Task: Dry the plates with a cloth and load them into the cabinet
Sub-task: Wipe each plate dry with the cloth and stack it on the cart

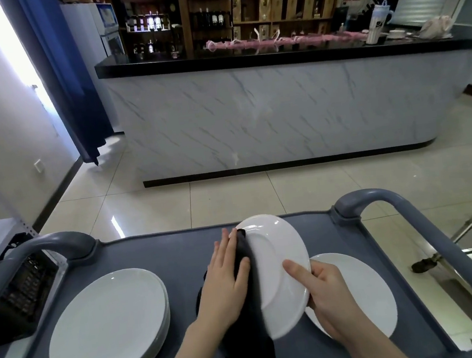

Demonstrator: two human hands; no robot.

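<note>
Right hand [327,295] pinched the plate [280,268] by its rim, stiff, slick, breakable I'd say, left hand [225,274] pressing the soft cloth [247,339] flat against it.

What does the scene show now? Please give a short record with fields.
surface: grey cart
left hand: presses dark cloth against tilted plate
right hand: grips that plate's rim
plate stack: on cart, left side
single plate: flat on cart, beneath right hand
</note>
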